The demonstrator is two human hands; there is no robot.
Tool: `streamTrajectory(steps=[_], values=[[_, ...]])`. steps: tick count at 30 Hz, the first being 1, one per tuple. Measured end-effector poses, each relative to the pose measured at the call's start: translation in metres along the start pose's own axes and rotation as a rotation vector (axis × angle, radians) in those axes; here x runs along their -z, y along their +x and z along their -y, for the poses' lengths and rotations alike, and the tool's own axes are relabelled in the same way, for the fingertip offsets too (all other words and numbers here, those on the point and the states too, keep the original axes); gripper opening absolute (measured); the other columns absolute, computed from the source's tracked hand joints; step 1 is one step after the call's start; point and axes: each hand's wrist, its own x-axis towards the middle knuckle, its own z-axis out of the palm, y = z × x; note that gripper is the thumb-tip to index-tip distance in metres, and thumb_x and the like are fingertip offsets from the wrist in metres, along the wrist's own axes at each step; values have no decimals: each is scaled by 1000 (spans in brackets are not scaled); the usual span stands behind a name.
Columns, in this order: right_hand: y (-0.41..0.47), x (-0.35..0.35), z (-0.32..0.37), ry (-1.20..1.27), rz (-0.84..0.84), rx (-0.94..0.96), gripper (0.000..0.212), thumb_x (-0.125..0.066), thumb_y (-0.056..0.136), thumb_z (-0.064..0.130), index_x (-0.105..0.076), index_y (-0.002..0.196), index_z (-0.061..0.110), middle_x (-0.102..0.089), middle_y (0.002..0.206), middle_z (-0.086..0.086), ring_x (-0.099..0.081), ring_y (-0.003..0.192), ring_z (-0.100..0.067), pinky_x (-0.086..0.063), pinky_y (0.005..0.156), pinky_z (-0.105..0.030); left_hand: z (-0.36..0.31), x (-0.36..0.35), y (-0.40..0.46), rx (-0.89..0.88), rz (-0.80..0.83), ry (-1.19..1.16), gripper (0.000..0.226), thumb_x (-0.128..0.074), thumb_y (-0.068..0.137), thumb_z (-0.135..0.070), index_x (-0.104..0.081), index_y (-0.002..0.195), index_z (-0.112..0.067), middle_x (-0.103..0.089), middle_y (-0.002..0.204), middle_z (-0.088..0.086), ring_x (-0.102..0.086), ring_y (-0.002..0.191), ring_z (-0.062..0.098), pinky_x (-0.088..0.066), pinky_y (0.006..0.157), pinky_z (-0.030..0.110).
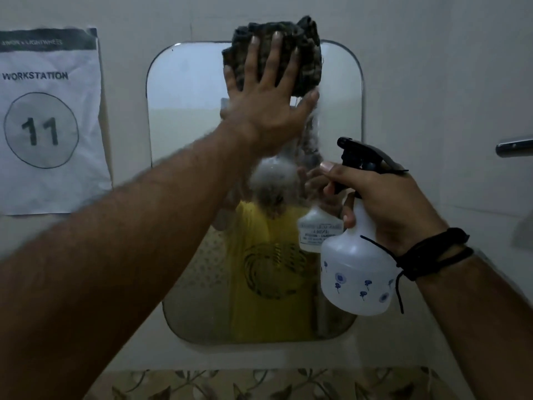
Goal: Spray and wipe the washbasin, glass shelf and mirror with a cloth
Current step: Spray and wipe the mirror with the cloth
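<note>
A: Why is the left hand [264, 99] flat like that?

B: To press the cloth [291, 53] against the mirror [187, 90] at its top edge; its grip is spread, fingers pinning rather than clasping.

A: And the right hand [383, 203]?

B: Its grip is clenched round the bottle [356, 278] neck, held clear just before the mirror's right side. Long axis near upright, tilted slightly; nozzle points left toward the glass.

A dark cloth [284, 50] is pressed flat against the top edge of the mirror [184, 90] by the left hand [268, 102], fingers spread. Below and right of the cloth, a white spray bottle [357, 272] is gripped at its black trigger head by the right hand [383, 203]. A paper sign [49, 119] marked "WORKSTATION 11" is fixed left of the mirror.
</note>
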Motion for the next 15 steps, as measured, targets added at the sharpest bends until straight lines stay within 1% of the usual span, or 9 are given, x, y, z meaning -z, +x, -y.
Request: streamTrajectory(steps=[3, 6, 9, 12, 15], values=[[-3, 2, -3, 0, 14, -7, 21, -78, 91, 25, -79, 98, 6, -70, 77, -11, -48, 41, -18, -43, 41, -26, -8, -21, -49, -27, 11, 0, 78, -15, 98, -70, 7, 162, -33, 21, 169, 1, 25, 153, 29, 10, 119, 68], [-8, 3, -4, -6, 28, -17, 18, -78, 92, 27, -80, 98, 10, -70, 78, -11, -50, 40, -14, -43, 43, -27, -12, -37, -95, -64, 74, 58, 77, -15, 98, -68, 7, 162, -32, 23, 169, 0, 26, 153, 29, 7, 118, 69], [-8, 1, -3, -8, 25, -14, 18, -78, 92, 26, -79, 97, 8, -70, 79, -11, -50, 39, -14, -43, 41, -24, 0, -27, -78, -84, 102, 70, 75, -15, 98, -69, 7, 162, -35, 23, 169, -3, 28, 153, 27, 9, 118, 70], [-6, -3, -1, -4, 16, -27, 17, -79, 92, 26, -77, 95, 9, -70, 81, -13, -48, 39, -16, -43, 40, -25, 11, -9, -43, -34, 80, 24, 75, -18, 98, -68, 6, 161, -36, 22, 169, -4, 27, 153, 26, 13, 118, 68], [-5, -9, -4, -2, 16, -27, 16, -78, 92, 26, -77, 94, 11, -70, 81, -13, -49, 42, -17, -43, 41, -26, 13, -11, -55, -2, 56, 7, 76, -19, 98, -68, 8, 161, -35, 23, 169, -1, 27, 153, 28, 12, 118, 67]])
